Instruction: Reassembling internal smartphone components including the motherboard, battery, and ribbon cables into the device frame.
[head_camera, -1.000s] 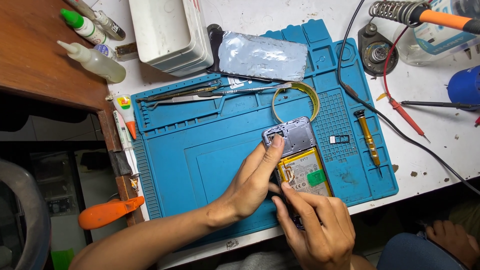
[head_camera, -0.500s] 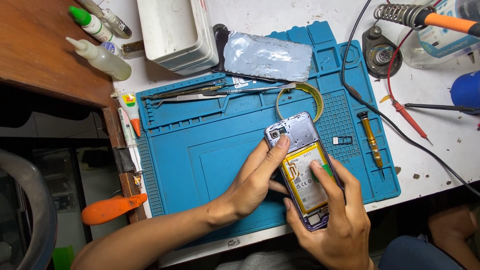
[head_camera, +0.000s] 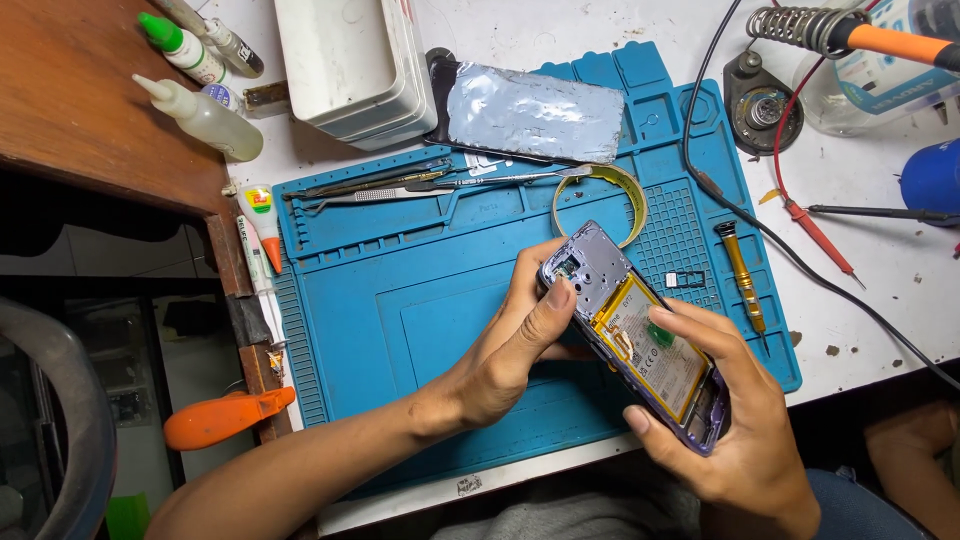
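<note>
1. Purple opened phone (head_camera: 640, 335), yellow battery showing, is held above the blue mat (head_camera: 400, 330).
2. Right hand (head_camera: 735, 425) cradles its lower end.
3. Left hand (head_camera: 520, 345) pinches its top, thumb seemingly on the camera corner.

My left forearm comes in bare from the lower left, angled up and to the right, wrist nearly straight. My left hand (head_camera: 505, 355) is half curled, thumb pressed forward and its fingers (head_camera: 530, 275) bent over the top. My right hand (head_camera: 735, 420) rises from the bottom right, palm cupped, fingers wrapped and the forefinger laid flat across.
</note>
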